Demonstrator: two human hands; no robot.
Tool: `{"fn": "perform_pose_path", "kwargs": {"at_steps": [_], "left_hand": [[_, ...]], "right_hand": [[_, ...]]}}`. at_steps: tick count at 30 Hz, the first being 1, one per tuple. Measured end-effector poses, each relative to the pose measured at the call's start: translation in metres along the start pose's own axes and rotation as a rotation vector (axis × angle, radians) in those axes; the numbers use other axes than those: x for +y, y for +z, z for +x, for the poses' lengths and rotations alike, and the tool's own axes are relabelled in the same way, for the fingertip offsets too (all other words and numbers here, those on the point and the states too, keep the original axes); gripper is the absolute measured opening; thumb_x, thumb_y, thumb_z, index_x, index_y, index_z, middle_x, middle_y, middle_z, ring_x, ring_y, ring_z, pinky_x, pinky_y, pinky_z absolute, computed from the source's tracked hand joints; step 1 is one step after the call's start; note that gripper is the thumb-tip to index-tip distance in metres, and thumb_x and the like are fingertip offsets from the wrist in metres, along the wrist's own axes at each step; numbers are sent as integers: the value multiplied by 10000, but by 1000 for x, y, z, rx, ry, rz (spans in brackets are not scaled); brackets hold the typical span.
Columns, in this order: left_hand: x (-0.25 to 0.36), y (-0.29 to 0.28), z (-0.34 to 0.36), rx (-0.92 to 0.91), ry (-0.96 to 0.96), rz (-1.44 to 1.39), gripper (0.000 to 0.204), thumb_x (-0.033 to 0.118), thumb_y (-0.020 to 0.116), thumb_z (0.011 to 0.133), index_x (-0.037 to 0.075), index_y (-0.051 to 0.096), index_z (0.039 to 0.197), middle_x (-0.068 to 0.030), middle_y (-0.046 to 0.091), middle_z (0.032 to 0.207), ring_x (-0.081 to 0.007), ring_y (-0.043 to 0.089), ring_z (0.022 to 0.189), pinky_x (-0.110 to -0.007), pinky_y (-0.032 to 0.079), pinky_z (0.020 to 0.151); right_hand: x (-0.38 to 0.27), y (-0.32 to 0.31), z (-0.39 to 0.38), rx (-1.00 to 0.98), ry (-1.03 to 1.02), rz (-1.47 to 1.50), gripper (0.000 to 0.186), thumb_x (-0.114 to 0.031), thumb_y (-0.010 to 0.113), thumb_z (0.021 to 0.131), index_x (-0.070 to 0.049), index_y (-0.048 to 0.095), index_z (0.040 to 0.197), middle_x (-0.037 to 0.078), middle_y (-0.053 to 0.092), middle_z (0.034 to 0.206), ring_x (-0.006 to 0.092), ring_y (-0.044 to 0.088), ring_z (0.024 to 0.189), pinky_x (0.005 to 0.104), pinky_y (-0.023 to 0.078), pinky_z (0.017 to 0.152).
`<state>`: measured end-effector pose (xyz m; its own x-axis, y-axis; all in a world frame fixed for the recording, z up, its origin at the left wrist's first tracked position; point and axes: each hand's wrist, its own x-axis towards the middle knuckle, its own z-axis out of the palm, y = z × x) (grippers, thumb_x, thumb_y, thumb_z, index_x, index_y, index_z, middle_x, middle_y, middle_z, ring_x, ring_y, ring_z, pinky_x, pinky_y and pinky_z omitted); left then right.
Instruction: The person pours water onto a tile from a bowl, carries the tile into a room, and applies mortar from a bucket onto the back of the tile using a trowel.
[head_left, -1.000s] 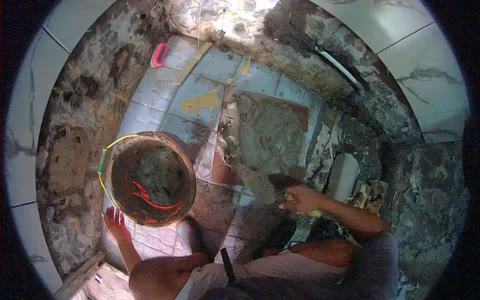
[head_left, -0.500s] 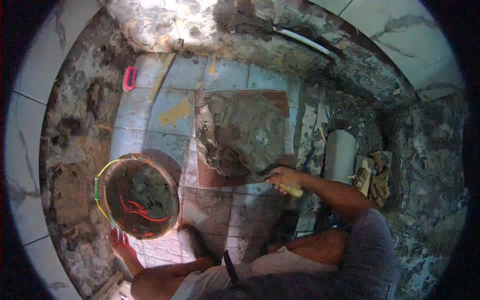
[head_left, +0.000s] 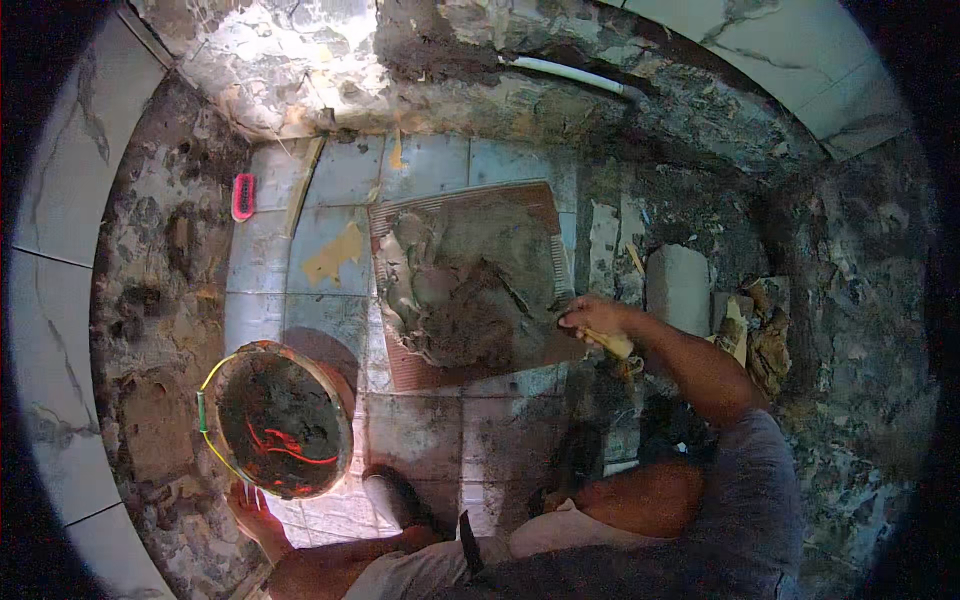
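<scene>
A reddish-brown tile with a ridged back (head_left: 430,376) lies on the floor ahead of me, with a thick layer of grey mortar (head_left: 450,300) covering most of it. At the tile's right edge my right hand (head_left: 592,318) is closed around a trowel (head_left: 608,344) with a yellowish handle. The trowel's blade blends into the mortar and is hard to make out. A round bucket (head_left: 348,400) of grey mortar, with red marks showing in it, stands at the left. By its near rim is my left hand (head_left: 258,518), fingers apart, apparently holding nothing.
A yellow wire handle with a green grip (head_left: 201,411) sticks out from the bucket's left. A pink brush (head_left: 243,197), a wood strip (head_left: 305,187) and a cardboard scrap (head_left: 334,254) lie farther back. Rough walls surround the floor; a white pipe (head_left: 570,73) runs along the far one.
My right hand with the trowel has moved right and slightly up, past the tile's edge. The tile now sits tilted, and its mortar is spread differently. The view has shifted a little.
</scene>
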<state>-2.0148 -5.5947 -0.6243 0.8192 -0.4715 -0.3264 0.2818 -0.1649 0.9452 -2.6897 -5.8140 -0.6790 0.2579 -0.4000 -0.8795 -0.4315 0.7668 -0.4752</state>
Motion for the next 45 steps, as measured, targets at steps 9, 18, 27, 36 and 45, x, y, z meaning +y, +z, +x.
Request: {"fn": "perform_pose_path", "kwargs": {"at_steps": [9,18,27,36,45], "left_hand": [[-5,-18,1,-41,7,-66,470,407,445,876,53,469,1184,-71,475,1219,-224,458,1082,-360,336,932],[-19,-46,10,14,-17,-118,485,409,412,887,48,435,1210,-74,476,1217,-227,459,1090,-358,348,918],[-17,9,0,39,-1,-207,409,384,519,852,31,531,1059,-81,595,1009,-193,584,824,-313,455,703],[-2,-18,-10,139,-8,-245,376,376,518,858,39,544,1023,-71,598,982,-186,584,837,-306,453,697],[-15,-17,10,51,-72,-245,486,428,430,871,59,451,1188,-73,491,1187,-213,495,1044,-333,389,859]], "right_hand": [[-12,-8,-6,205,-205,-827,456,-395,494,820,-23,525,1082,166,585,930,288,592,781,423,487,702],[-59,39,-69,653,-109,-1148,366,-340,516,809,-35,556,1007,190,598,837,351,584,809,449,478,724],[-129,86,-180,901,-532,-1415,189,-127,596,737,-5,515,857,190,533,651,356,543,592,408,429,522],[-241,219,-224,-31,-841,-1136,313,-241,649,702,-19,535,892,193,536,703,363,560,652,413,448,577],[-105,333,28,-1146,76,432,315,-206,478,871,-56,493,1148,13,552,739,115,509,544,246,442,480]]}}
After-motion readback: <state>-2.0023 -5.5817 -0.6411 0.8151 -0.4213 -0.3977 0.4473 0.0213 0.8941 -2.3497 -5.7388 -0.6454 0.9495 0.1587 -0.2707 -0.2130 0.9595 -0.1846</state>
